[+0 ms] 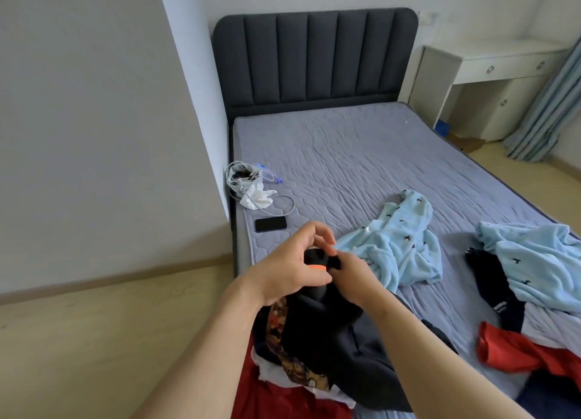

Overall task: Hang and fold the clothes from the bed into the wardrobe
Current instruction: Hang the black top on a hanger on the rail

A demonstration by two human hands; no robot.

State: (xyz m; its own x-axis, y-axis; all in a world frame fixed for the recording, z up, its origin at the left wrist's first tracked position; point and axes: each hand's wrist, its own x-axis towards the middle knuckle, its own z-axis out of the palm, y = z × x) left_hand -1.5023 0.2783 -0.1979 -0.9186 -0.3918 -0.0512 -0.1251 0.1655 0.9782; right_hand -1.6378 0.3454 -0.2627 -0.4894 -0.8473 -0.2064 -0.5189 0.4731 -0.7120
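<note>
Forearms reach forward, left hand [283, 267] and right hand [352, 277] both curled, gripping black garment [320, 324] over bed [345, 154].

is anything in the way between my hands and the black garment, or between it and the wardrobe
Nothing visible: the left hand and right hand both grip the black garment. The wardrobe is out of view, so that path cannot be judged.
</note>
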